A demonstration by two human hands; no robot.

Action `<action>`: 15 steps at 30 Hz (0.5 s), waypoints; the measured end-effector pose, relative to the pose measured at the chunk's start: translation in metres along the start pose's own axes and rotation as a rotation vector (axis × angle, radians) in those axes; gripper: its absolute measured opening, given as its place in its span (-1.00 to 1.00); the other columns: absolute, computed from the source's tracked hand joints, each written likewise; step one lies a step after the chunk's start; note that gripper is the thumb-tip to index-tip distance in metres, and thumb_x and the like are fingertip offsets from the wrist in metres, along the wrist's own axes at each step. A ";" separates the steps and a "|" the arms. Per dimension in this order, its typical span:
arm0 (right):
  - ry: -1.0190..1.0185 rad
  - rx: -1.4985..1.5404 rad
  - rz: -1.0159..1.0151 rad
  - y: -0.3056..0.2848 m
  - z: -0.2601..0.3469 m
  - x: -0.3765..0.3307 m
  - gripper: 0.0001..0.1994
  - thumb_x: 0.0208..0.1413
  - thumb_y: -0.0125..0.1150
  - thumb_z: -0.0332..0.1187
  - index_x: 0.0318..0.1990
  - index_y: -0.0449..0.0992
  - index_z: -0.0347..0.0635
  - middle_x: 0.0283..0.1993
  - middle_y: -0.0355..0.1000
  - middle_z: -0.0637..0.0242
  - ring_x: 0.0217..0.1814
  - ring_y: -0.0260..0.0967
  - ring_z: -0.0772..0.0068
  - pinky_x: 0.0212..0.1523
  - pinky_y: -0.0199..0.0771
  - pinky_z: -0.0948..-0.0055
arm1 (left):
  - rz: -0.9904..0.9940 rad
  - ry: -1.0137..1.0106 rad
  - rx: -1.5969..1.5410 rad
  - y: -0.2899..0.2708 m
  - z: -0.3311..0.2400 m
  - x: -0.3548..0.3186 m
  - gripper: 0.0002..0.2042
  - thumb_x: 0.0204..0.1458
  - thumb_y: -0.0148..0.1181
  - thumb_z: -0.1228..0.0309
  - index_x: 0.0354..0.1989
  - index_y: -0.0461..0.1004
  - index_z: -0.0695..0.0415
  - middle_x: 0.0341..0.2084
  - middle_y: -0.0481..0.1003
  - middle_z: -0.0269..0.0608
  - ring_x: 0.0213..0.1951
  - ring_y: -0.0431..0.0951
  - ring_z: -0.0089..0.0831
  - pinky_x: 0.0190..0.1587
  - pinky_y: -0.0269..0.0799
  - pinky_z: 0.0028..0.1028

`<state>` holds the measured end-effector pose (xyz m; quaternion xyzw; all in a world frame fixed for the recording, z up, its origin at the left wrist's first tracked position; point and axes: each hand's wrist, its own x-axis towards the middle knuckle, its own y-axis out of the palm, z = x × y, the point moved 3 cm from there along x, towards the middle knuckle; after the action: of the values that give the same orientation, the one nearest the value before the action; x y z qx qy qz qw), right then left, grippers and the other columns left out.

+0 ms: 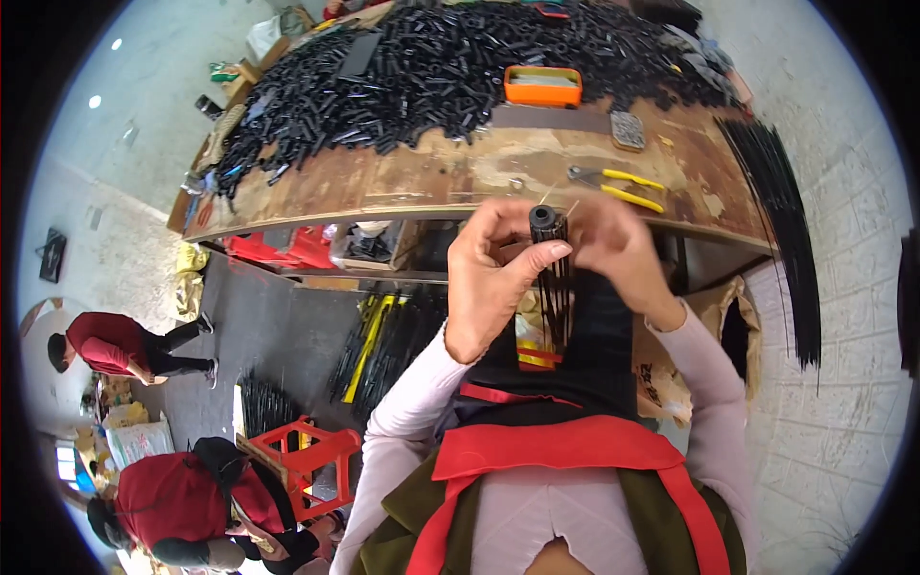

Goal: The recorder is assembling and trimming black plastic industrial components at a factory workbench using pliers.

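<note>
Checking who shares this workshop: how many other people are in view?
2: one person in red bending at far left, another person in red crouched at lower left. Others may be hidden.

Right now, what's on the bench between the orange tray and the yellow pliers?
In the head view, a small grey mesh block lies between the orange tray and the yellow pliers; otherwise bare wood.

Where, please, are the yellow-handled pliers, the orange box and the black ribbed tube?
Yellow-handled pliers (623, 186): head view, on the handles.
Orange box (542, 85): head view, on its top.
Black ribbed tube (546, 223): head view, upper end between both hands.
</note>
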<state>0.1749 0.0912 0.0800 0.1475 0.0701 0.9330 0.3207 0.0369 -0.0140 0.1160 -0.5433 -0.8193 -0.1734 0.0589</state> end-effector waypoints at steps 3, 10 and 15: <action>0.149 -0.164 0.058 0.011 -0.039 -0.012 -0.84 0.07 0.31 -0.52 -0.20 0.56 -0.40 -0.29 0.51 0.35 -0.26 0.42 0.63 -0.24 0.43 0.62 | -0.026 0.024 0.007 -0.012 -0.008 0.005 -0.63 -0.03 0.34 0.64 -0.04 0.39 0.25 -0.34 0.56 -0.25 -0.32 0.54 -0.61 -0.24 0.48 -0.60; 0.135 -0.053 -0.025 0.039 -0.043 -0.007 -0.88 0.08 0.30 -0.53 -0.25 0.55 -0.40 -0.36 0.51 0.35 -0.32 0.42 0.65 -0.28 0.43 0.62 | -0.019 -0.024 -0.047 -0.029 -0.005 0.012 -0.68 0.06 0.31 0.52 0.00 0.44 0.22 -0.23 0.50 -0.33 -0.21 0.46 -0.68 -0.13 0.40 -0.62; 0.125 -0.072 -0.082 0.044 -0.047 -0.002 -0.87 0.07 0.31 -0.53 -0.24 0.55 -0.39 -0.35 0.52 0.35 -0.32 0.44 0.65 -0.30 0.43 0.64 | -0.035 0.022 0.010 -0.030 0.004 0.009 -0.71 0.13 0.23 0.43 0.00 0.42 0.26 -0.22 0.43 -0.30 -0.25 0.47 -0.58 -0.12 0.38 -0.57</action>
<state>0.1359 0.0532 0.0447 0.0745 0.0625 0.9283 0.3588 0.0063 -0.0149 0.1085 -0.5266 -0.8289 -0.1762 0.0675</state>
